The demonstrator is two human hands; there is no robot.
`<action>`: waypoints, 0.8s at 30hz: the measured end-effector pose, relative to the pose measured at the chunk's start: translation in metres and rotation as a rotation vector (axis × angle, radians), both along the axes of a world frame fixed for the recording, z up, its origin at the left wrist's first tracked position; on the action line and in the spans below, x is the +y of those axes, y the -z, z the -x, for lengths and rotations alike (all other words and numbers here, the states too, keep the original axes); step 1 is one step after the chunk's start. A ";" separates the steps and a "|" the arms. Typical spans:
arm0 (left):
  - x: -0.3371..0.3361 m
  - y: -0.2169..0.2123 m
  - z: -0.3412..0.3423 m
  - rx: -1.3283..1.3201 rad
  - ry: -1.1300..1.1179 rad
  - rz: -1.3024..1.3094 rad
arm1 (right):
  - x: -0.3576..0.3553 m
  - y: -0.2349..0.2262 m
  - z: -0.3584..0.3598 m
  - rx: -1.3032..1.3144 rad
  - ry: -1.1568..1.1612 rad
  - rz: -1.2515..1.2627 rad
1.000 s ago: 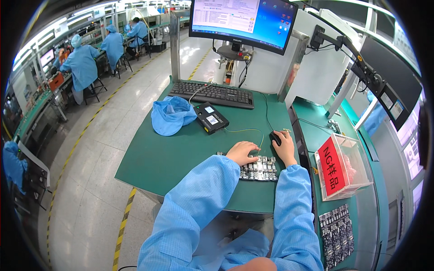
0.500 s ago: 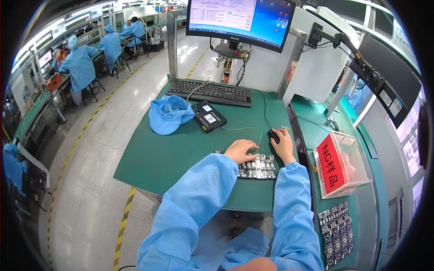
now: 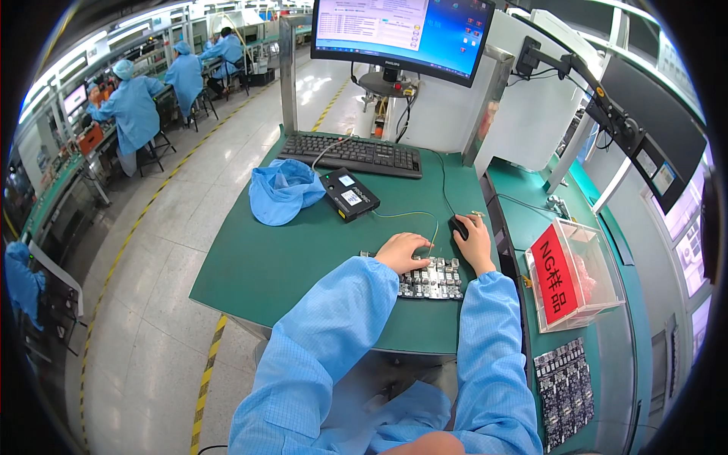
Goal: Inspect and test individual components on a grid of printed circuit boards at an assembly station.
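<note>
A panel of small circuit boards with silver metal parts [image 3: 436,282] lies on the green tabletop in front of me. My left hand [image 3: 403,252] rests over its far left part, fingers bent and drawn together. A thin yellow-green cable [image 3: 406,213] runs from a black box [image 3: 349,195] to those fingertips, where its end is hidden. To the right, my right hand [image 3: 475,245] lies over a black computer mouse [image 3: 458,226], fingers curved around it. Beyond both hands stands a monitor [image 3: 402,38] with windows and icons on its screen.
A black keyboard [image 3: 350,155] lies at the table's back, with a blue cap [image 3: 285,192] beside the box. On the right stand a clear bin with a red label [image 3: 554,274] and, nearer, more dark circuit-board panels [image 3: 563,394]. Several people in blue [image 3: 133,114] work far left.
My hands keep their places on the board panel and the mouse. Far left, a seated person's arm has shifted slightly.
</note>
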State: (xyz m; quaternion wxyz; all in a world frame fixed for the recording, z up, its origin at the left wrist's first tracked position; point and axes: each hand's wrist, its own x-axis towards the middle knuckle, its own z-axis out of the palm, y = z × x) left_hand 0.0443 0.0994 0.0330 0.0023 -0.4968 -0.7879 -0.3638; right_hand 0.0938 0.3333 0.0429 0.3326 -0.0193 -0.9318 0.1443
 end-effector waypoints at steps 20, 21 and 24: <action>0.000 0.001 0.001 0.039 0.003 -0.023 | 0.001 -0.001 0.000 -0.040 0.004 -0.042; 0.001 0.001 0.001 0.031 0.003 -0.022 | 0.001 0.000 0.000 -0.028 0.006 -0.051; 0.000 0.000 -0.001 0.020 0.002 -0.016 | 0.001 0.000 -0.001 -0.021 0.009 -0.055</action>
